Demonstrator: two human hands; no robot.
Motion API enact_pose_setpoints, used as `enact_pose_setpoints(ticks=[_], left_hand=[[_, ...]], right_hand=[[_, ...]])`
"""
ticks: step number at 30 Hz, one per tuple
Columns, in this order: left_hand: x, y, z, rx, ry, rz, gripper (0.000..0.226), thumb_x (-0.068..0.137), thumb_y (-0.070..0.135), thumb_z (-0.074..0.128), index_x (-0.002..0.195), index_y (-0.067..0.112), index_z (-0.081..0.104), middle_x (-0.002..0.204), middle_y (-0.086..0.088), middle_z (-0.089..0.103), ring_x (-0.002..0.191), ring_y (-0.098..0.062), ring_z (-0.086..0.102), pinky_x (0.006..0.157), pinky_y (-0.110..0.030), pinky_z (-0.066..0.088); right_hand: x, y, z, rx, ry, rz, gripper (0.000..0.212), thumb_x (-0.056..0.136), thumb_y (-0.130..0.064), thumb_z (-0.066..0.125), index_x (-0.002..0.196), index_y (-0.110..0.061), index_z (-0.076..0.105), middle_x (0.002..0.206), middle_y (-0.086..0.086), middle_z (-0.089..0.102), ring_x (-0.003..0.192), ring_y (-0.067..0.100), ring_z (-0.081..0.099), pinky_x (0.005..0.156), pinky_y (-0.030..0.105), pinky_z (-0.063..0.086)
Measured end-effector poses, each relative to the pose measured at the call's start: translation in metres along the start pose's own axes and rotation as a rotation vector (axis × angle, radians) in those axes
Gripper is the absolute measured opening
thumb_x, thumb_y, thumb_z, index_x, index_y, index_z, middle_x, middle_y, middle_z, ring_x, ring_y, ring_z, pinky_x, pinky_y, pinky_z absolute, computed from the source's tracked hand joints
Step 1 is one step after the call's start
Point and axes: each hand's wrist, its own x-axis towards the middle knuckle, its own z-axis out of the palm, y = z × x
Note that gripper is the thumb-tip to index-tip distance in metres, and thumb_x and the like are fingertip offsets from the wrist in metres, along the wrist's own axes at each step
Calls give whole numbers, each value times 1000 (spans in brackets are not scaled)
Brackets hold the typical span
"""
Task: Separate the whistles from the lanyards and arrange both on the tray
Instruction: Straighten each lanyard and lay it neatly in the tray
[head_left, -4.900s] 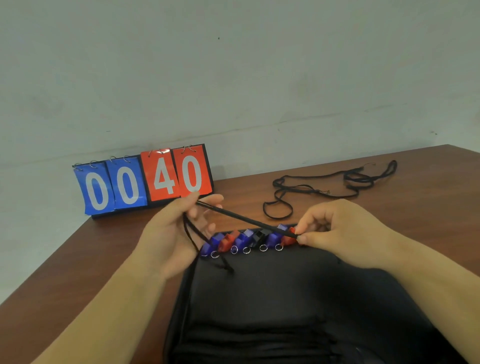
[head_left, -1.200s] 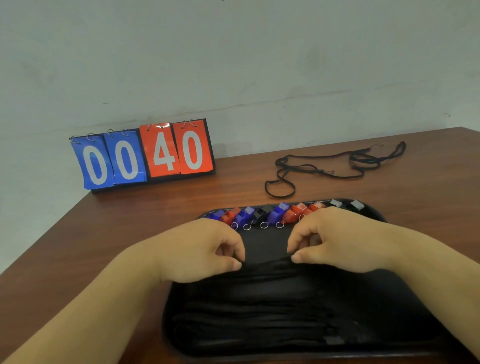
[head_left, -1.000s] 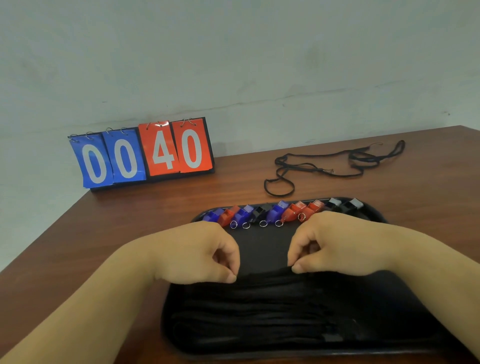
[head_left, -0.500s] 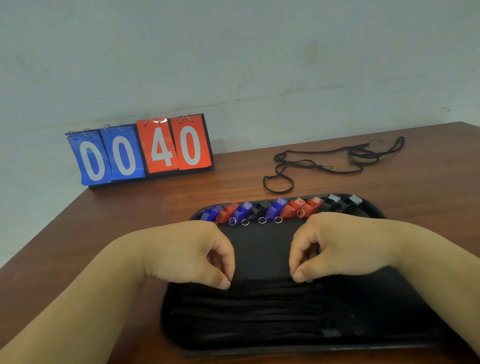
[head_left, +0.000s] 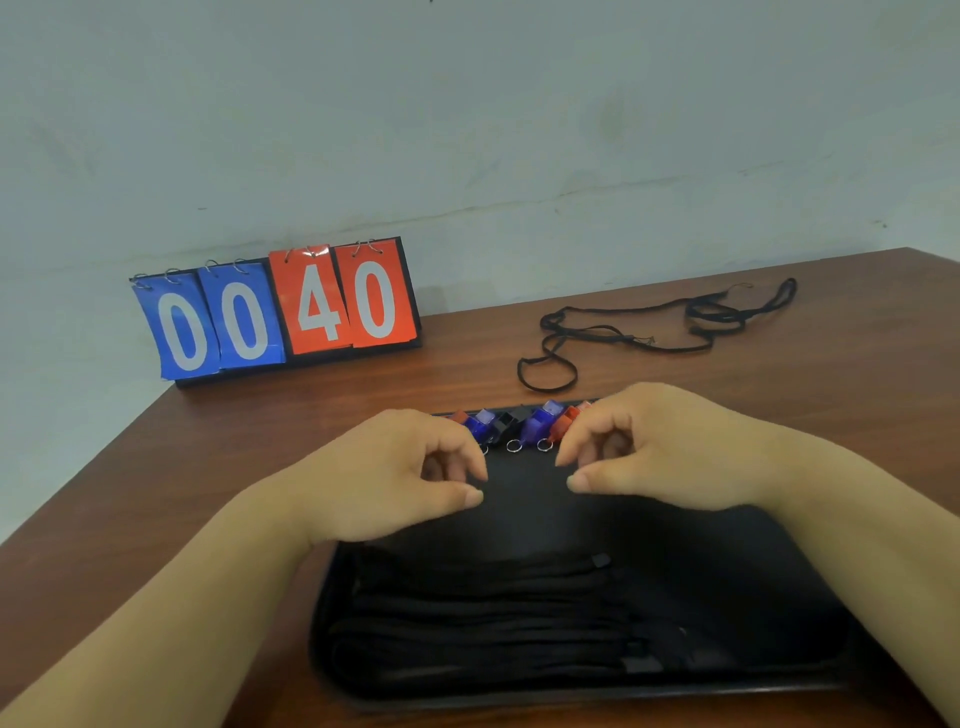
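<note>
We see the left hand and the right hand held side by side above the black rectangular plastic tray on the brown wooden table. Both are loosely curled with thumb and forefinger apart, gripping nothing. Along the tray's far edge runs a row of small blue, red and black plastic whistles with metal rings, partly hidden behind the knuckles. Folded black cord lanyards lie in neat lines across the tray's near half. A loose black lanyard sprawls on the table beyond the tray, and a blue-and-red flip scoreboard reading 00 40 stands by the wall.
</note>
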Motion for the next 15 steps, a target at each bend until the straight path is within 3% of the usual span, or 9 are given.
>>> enact_pose_setpoints(ticks=[8, 11, 15], left_hand=[[50, 36, -18, 124, 72, -11, 19, 90, 38, 74, 108, 38, 68, 94, 15, 70, 85, -1, 65, 79, -24, 55], [83, 53, -19, 164, 76, -42, 28, 91, 40, 72, 117, 39, 64, 101, 18, 66, 91, 0, 63, 89, -26, 53], [132, 60, -9, 251, 114, -90, 44, 90, 48, 71, 130, 34, 58, 121, 11, 64, 107, -10, 61, 99, -36, 51]], right_hand=[[4, 28, -53, 16, 232, 97, 13, 82, -36, 82, 94, -35, 77, 88, -15, 77, 76, -4, 69, 69, 9, 49], [19, 59, -83, -55, 308, 195, 22, 83, -39, 80, 104, -34, 77, 105, -15, 73, 98, 5, 67, 85, 25, 48], [34, 122, -85, -127, 392, 322, 47, 90, -36, 74, 135, -27, 62, 141, -2, 58, 121, 19, 59, 97, 30, 46]])
